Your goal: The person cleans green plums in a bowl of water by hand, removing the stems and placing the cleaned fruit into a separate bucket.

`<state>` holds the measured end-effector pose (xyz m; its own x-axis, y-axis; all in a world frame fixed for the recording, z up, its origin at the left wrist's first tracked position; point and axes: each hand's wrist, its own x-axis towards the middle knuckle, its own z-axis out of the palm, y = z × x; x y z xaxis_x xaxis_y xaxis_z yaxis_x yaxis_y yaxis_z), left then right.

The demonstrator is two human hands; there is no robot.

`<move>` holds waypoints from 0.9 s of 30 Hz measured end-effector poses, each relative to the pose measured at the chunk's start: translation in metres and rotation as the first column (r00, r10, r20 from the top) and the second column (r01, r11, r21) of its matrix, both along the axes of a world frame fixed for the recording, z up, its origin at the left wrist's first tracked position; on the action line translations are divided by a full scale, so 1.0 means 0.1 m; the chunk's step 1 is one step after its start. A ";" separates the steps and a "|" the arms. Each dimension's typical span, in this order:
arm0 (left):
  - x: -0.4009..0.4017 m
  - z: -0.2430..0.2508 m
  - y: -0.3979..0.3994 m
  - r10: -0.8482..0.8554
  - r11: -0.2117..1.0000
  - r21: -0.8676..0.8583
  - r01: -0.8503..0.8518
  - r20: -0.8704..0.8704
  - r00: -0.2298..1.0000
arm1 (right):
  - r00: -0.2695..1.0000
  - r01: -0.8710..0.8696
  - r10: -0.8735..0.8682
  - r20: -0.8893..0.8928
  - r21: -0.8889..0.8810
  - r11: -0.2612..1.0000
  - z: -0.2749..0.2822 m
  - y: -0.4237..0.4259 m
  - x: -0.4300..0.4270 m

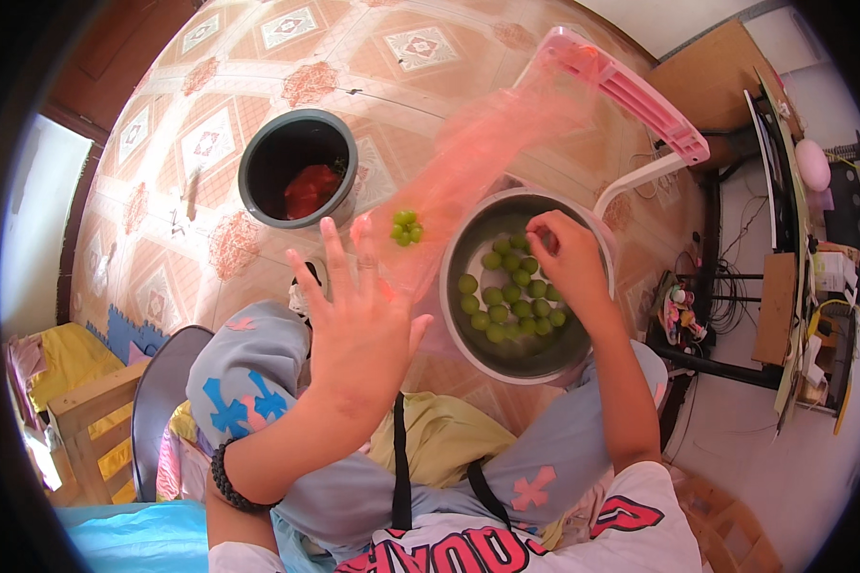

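Note:
A metal basin (450,315) before me holds water and many loose green grapes (512,293). Over its right side hovers my right hand (567,259), fingers curled with the tips close together; whether a grape is between them is hidden. My left hand (358,315) is spread wide, palm down, with its fingers apart. Just beyond those fingers, a translucent red plastic bag (466,154) stretches from near the basin to a pink and white stool. A small cluster of green grapes (405,228) shows in the bag, right of my left fingertips.
Left of the bag stands a dark bucket (252,168) with a red plastic piece (312,190) inside. The pink-topped stool (638,104) is beyond the basin. At right are a cluttered shelf (788,308) and cables (731,301). A wooden bed rail (97,390) is at left.

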<state>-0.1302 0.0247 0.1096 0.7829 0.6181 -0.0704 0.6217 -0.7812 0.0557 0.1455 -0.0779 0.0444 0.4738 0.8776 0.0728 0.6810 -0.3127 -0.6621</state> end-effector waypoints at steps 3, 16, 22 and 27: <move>-0.04 -0.01 0.02 0.004 0.999 -0.050 -0.003 0.022 1.000 | 0.993 -0.096 0.096 0.075 -0.013 0.995 0.00 -0.03 -0.07; -0.05 -0.06 0.04 -0.022 0.999 -0.036 0.024 0.066 0.998 | 0.910 -0.268 0.337 0.241 -0.279 0.922 -0.16 -0.06 -0.23; -0.05 -0.03 0.03 -0.027 0.999 -0.030 0.029 0.051 0.998 | 0.860 -0.281 0.376 0.345 -0.294 0.913 -0.26 -0.04 -0.23; -0.06 -0.04 0.03 -0.021 0.999 -0.036 0.024 0.072 0.997 | 0.940 -0.283 0.316 0.127 -0.227 0.932 -0.06 0.01 -0.21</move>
<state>-0.1364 0.0275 0.1058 0.8005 0.5983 -0.0359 0.5974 -0.7916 0.1281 0.1241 -0.0771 0.0383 0.1833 0.9806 -0.0688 0.8546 -0.1936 -0.4819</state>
